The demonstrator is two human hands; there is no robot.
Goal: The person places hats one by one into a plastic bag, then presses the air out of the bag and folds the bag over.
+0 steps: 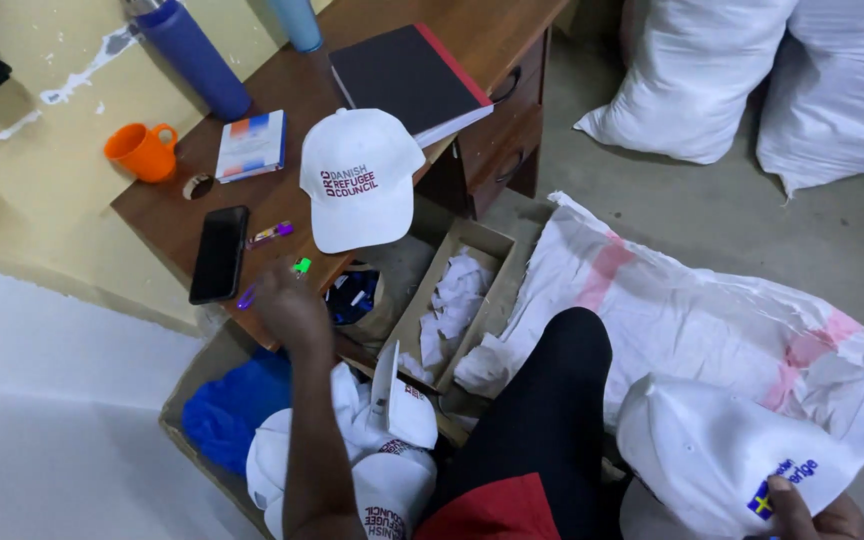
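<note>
Head view: the left hand [290, 305] reaches over the near edge of the wooden desk [372, 60], right at a purple pen [248, 296] and a small green marker cap [301, 265]; its fingers are turned away, so I cannot tell whether they pinch anything. The right hand [812, 515], low in the corner, grips a white cap [712, 450] at its lower edge, fingers curled onto the fabric. Such a cap looks light and soft in the crown, stiffer at the brim, which is the surest place to hold.

Another white cap [360, 178] sits on the desk, with dark red lettering on its front panel. The held cap bears a small blue-and-yellow flag patch with blue lettering. More white caps [392, 470] fill a cardboard box [192, 400] on the floor beside a blue cloth [232, 405]. A small booklet [251, 146] with orange and blue blocks lies near an orange mug [142, 152].
</note>
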